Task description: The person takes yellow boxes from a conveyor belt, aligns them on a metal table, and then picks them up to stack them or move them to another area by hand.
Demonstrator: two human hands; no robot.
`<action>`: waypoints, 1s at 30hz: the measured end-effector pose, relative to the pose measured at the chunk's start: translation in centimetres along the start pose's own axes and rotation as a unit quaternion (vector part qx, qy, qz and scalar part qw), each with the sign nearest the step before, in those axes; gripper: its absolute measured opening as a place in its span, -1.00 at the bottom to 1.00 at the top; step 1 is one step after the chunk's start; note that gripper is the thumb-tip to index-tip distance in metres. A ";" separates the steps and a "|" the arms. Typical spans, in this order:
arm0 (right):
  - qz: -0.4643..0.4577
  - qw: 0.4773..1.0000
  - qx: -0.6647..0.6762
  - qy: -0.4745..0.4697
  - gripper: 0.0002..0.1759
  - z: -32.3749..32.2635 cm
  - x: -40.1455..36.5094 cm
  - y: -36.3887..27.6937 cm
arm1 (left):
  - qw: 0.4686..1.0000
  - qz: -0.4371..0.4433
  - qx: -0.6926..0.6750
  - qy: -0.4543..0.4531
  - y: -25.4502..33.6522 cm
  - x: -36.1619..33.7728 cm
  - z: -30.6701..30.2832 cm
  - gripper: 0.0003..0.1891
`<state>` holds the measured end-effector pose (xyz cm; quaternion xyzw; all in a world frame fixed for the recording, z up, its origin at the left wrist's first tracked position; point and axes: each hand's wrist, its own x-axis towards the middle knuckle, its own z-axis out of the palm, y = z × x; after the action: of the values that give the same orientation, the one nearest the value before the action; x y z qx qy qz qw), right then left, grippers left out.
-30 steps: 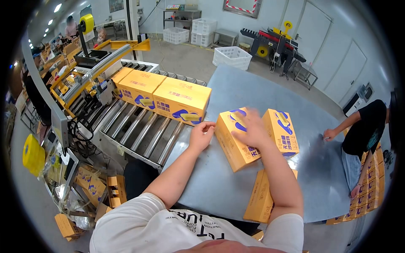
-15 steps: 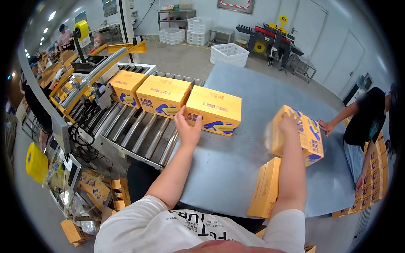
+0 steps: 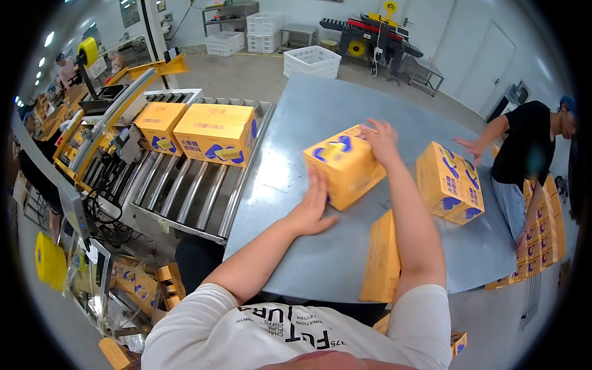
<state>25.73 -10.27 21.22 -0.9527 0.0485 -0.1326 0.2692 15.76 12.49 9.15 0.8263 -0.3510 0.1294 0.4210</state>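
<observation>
A yellow carton (image 3: 345, 166) with blue print is between my two hands above the grey table, turned at an angle and slightly blurred. My left hand (image 3: 311, 206) presses against its near left side, fingers stretched and thumb apart. My right hand (image 3: 383, 143) grips its far right upper edge. To the right stand yellow cartons (image 3: 447, 185) side by side. Below my right forearm lies another yellow carton (image 3: 381, 259), partly hidden by the arm. On the roller conveyor to my left stand a larger-looking carton (image 3: 216, 132) and a second carton (image 3: 160, 126).
The grey table (image 3: 296, 246) adjoins the roller conveyor (image 3: 185, 194), which leads to a yellow-framed machine (image 3: 111, 123). A co-worker's hand (image 3: 475, 147) reaches over the table at right, near stacked cartons (image 3: 539, 237). A white crate (image 3: 312, 61) stands beyond the table.
My right hand has brought a carton leftward from the right side. My left hand has left the row at the conveyor's edge and now touches this carton. The view has shifted right.
</observation>
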 end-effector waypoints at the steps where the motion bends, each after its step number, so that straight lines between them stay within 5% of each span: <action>1: 0.017 0.987 -0.155 0.021 -0.06 -0.8 -0.5 -0.3 | 0.997 0.043 -0.005 -0.058 1.6 -0.1 -0.9 -0.15; 4: -0.024 0.972 -0.194 -0.130 0.03 -1.0 -1.4 1.3 | 0.974 -0.015 -0.038 -0.222 0.9 0.5 -1.2 -0.65; 7: -0.103 0.935 -0.249 -0.230 0.01 -2.5 -3.1 0.0 | 0.990 0.095 -0.082 0.064 -0.3 0.7 -0.6 -0.92; 10: -0.018 0.914 -0.320 -0.249 -0.45 -2.7 0.1 3.6 | 0.990 0.039 -0.058 0.125 -1.9 0.9 -1.6 -0.91; 14: 0.118 0.857 -0.441 -0.239 -0.46 -2.5 2.1 11.3 | 0.974 -0.028 -0.107 0.198 -3.1 0.7 -2.3 -0.90; 18: 0.169 0.803 -0.510 -0.258 -0.42 -5.1 -1.3 4.7 | 0.964 -0.041 -0.139 0.224 -3.1 0.7 -2.2 -0.89; 21: 0.117 0.905 -0.376 -0.162 -0.42 -4.4 -0.7 3.7 | 0.968 -0.076 -0.140 0.195 -2.4 0.8 -2.4 -0.89; 24: -0.031 0.991 -0.092 0.095 -0.50 -5.2 -0.5 -0.2 | 0.973 -0.068 -0.128 0.179 -2.5 0.7 -2.6 -0.88; 25: -0.109 0.975 0.001 0.195 -0.57 -6.2 -0.8 -2.8 | 0.974 -0.066 -0.123 0.181 -2.6 0.8 -2.6 -0.88; 27: -0.166 0.892 0.405 0.116 -0.74 -10.5 -5.0 -9.4 | 0.973 -0.056 -0.111 0.195 -2.9 1.0 -2.6 -0.88; 29: -0.343 0.760 0.546 0.083 -0.89 -13.1 -11.7 -13.2 | 0.972 -0.046 -0.100 0.206 -3.4 1.0 -2.2 -0.89; 30: -0.424 0.746 0.506 0.081 -0.93 -14.4 -14.0 -13.1 | 0.970 -0.046 -0.098 0.216 -3.6 1.0 -1.9 -0.89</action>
<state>8.52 -4.04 36.76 -0.5845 -0.4137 -0.3146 0.6231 19.11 14.93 8.70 0.7487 -0.2243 0.2501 0.5715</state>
